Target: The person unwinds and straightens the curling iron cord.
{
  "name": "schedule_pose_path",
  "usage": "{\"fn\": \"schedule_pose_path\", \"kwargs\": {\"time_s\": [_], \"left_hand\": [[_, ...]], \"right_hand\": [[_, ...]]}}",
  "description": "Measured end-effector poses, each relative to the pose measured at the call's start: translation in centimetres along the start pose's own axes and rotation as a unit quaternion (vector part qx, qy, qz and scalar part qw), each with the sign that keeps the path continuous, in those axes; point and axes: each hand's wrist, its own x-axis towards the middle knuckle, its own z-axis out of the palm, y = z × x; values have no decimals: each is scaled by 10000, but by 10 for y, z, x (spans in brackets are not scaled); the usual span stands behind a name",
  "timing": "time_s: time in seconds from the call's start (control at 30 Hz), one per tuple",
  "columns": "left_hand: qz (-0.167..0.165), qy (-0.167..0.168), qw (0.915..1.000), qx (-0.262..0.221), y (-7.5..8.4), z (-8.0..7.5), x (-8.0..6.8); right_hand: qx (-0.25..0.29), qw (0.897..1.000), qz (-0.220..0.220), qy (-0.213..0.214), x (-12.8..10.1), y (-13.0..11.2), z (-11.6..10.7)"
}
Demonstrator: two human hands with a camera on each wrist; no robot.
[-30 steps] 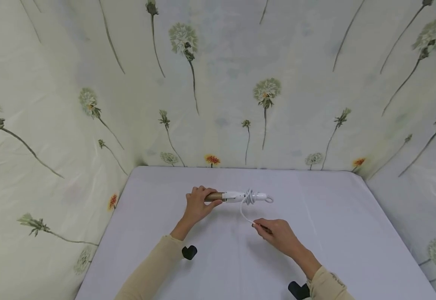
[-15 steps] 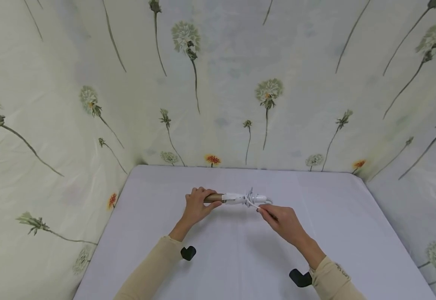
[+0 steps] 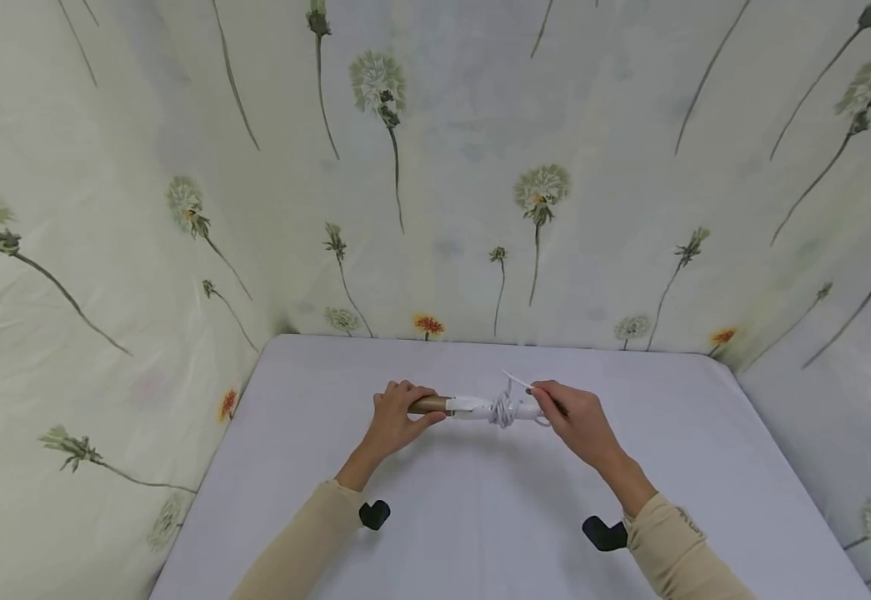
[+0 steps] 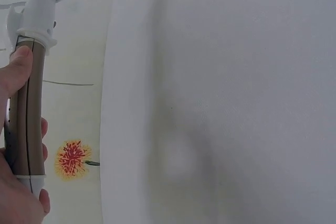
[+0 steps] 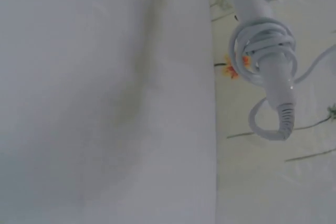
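Note:
A curling iron [image 3: 471, 407] with a brown barrel [image 4: 32, 119] and white handle [image 5: 278, 80] is held up level above the table. My left hand [image 3: 399, 423] grips the barrel, its thumb along one side and fingertips showing behind in the left wrist view. White cord [image 5: 265, 43] is wound in several loops round the handle, and a short loop [image 5: 262, 127] bends back from the handle's end. My right hand [image 3: 581, 423] pinches the cord's free length just beyond the coils, at the far side of the handle. What lies inside the right palm is mostly hidden.
A white-covered table [image 3: 435, 533] lies beneath both hands, its far edge meeting a flower-printed curtain [image 3: 450, 167] that also rises on both sides. Black wrist camera mounts [image 3: 375, 514] jut out beside the sleeves.
My right hand has risen from below the iron to beside its handle, carrying the cord up and over to the far side. The left hand keeps its grip, nearly still.

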Motion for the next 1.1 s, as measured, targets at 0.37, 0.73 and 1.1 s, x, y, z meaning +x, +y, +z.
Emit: {"fn": "schedule_pose_path", "kwargs": {"time_s": [0.37,0.73,1.1], "left_hand": [[330,-163,9988,-313,-5,-5,-4],[334,-479,9968,-546,-2,-10,-2],[146,-342,9978,-542,4,-8,1]], "right_hand": [[72,9989,451,-55,1,27,7],[110,9773,1946,-826,-26,48,18],[323,9388,2622,-2211,-61,52,47]]}}
